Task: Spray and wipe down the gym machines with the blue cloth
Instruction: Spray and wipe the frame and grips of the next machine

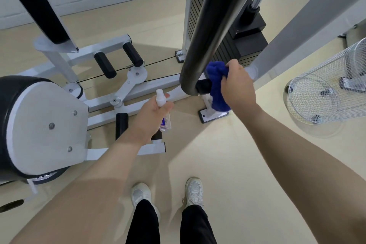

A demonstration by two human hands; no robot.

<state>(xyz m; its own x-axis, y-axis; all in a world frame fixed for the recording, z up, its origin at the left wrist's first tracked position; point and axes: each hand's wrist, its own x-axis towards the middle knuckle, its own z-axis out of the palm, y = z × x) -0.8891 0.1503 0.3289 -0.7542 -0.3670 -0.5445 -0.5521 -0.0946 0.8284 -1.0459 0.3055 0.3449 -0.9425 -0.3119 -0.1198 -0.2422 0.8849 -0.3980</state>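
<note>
A thick black padded bar [213, 25] of the gym machine slants down through the middle of the view. My right hand [236, 85] grips the bunched blue cloth [216, 85] and holds it against the bar's lower end, where a short black stub sticks out. Part of the cloth hangs below my hand. My left hand [152, 117] holds a small clear spray bottle [163, 109] with a white nozzle, upright, just left of and below the bar's end.
A white machine frame [138, 89] with black foam rollers [105, 65] and a large black pad [8, 117] fills the left. A black weight stack [243, 45] stands behind the bar. A white wire floor fan [328, 89] lies at right. My feet stand on tan floor.
</note>
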